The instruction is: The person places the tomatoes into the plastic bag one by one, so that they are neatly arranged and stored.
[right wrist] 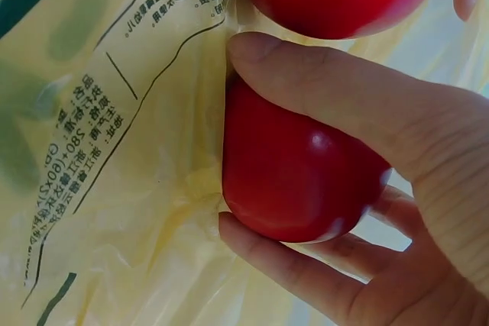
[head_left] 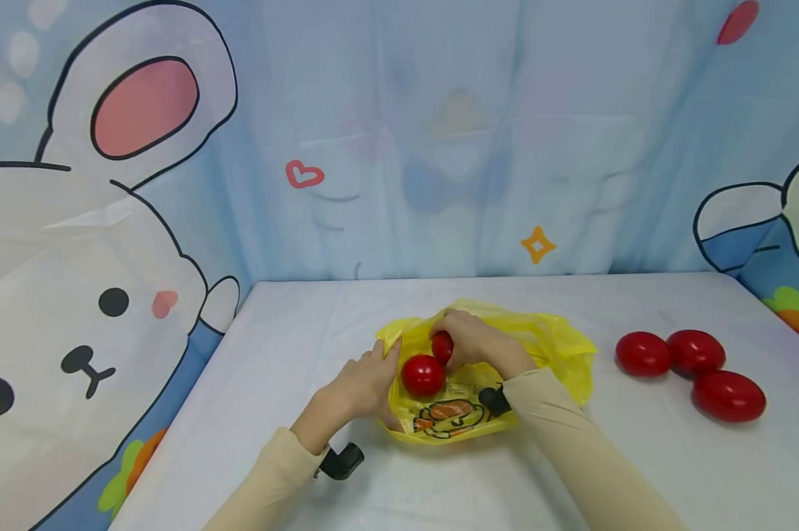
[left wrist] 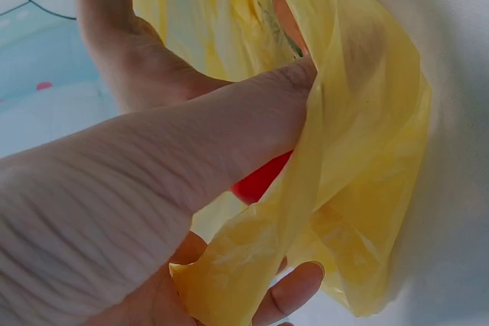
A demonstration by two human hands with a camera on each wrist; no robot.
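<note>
A yellow plastic bag [head_left: 565, 350] with printing lies on the white table, its mouth spread toward me. My left hand [head_left: 370, 382] holds the bag's left edge, which passes between thumb and fingers in the left wrist view. Inside the mouth, my right hand [head_left: 472, 341] grips a glossy red egg-shaped object [right wrist: 306, 162] between thumb and fingers. Right beside it in the bag sits another red egg-shaped object [head_left: 423, 375]. From the head view, the right hand covers part of the gripped one.
Three more red egg-shaped objects [head_left: 729, 396] lie close together at the table's right side. Behind the white tabletop [head_left: 319, 317] hangs a light blue cartoon curtain [head_left: 399, 147]. Each wrist carries a black camera [head_left: 342, 462].
</note>
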